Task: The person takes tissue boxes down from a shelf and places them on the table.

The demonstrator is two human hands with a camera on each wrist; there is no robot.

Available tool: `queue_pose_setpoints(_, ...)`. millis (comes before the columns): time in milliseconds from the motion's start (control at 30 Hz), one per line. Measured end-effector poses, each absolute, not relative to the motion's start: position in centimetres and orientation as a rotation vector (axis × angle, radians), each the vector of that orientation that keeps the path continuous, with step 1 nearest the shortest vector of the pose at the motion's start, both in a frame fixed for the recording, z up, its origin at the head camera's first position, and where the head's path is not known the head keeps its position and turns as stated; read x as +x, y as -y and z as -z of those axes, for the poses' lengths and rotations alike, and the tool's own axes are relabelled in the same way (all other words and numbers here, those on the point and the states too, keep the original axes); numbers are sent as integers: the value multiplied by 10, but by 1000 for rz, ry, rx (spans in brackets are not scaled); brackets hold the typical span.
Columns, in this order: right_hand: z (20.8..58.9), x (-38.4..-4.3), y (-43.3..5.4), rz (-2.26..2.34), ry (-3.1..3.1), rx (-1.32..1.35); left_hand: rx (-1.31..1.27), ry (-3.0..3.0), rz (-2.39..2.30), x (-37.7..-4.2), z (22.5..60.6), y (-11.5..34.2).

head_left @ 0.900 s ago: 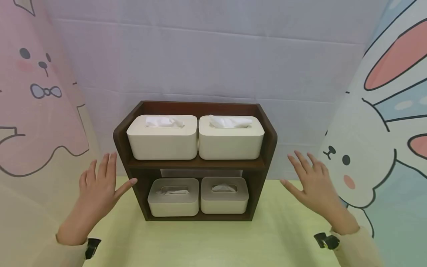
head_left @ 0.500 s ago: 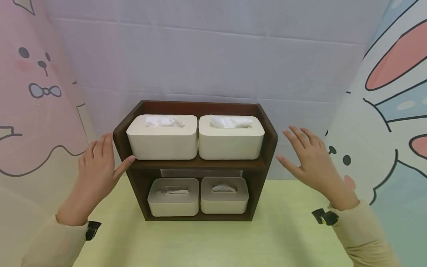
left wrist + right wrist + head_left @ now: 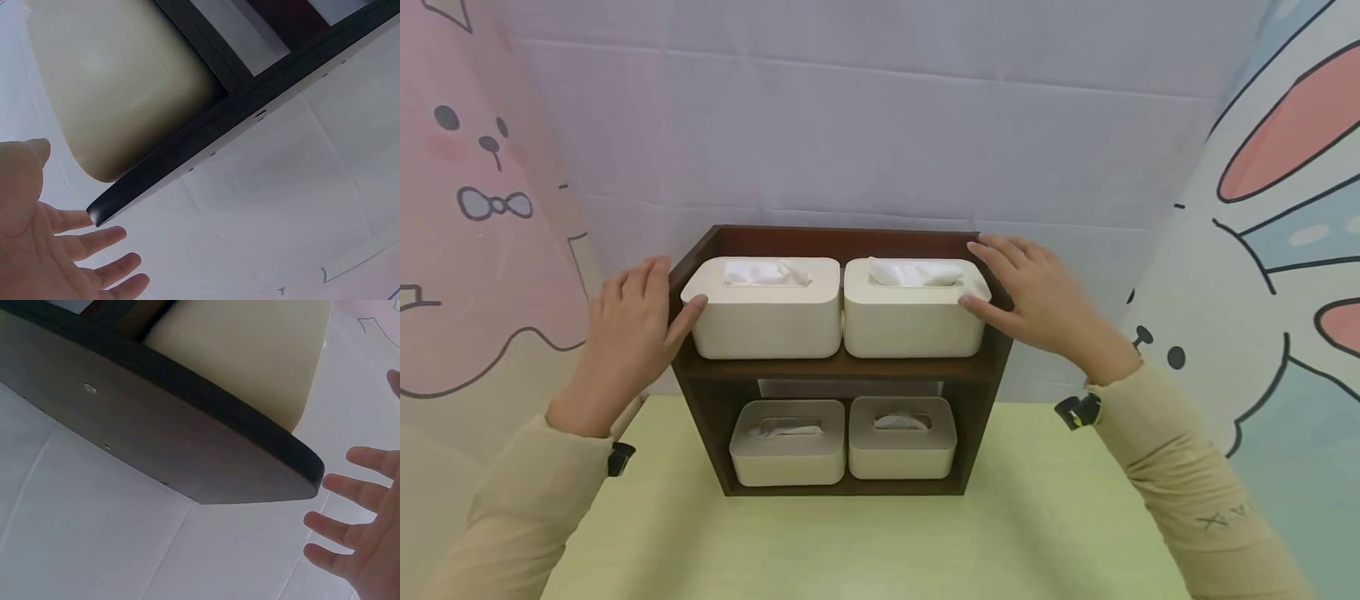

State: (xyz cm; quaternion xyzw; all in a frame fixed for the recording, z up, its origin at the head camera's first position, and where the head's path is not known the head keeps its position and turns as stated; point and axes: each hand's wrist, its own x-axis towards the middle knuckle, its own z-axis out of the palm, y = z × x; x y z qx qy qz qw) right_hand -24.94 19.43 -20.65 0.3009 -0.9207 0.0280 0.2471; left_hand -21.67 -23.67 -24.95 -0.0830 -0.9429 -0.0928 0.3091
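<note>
A dark brown two-tier wooden shelf (image 3: 842,368) stands upright on the pale green table. Two cream tissue boxes, one on the left (image 3: 763,329) and one on the right (image 3: 916,329), fill its upper tier, white tissue showing at each slot. My left hand (image 3: 628,333) is spread at the shelf's left side, its thumb overlapping the left box's edge in the head view. My right hand (image 3: 1033,292) reaches over the right side panel with fingers extended, thumb over the right box's corner. In both wrist views the fingers spread around the side panel's tip, the palms apart from it.
On the lower tier sit two more tissue boxes with grey lids, a left one (image 3: 787,450) and a right one (image 3: 902,446). A pale cloth wall (image 3: 880,142) rises behind the shelf. Cartoon-printed curtains flank it, with a rabbit (image 3: 1217,367) on the right.
Both hands have moved up and inward, from beside the shelf to its upper side panels. The right hand has travelled further left. The shelf and boxes stay in place.
</note>
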Motion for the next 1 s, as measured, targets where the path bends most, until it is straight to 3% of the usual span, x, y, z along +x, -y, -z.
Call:
queue_pose_setpoints(667,190,-301,-143,-78,2936,937,-276,2545,289,-247,241,248)
queue_pose_setpoints(1000,195,-308,-131,-86,3026,929,-324,2575,231,-256,240,257)
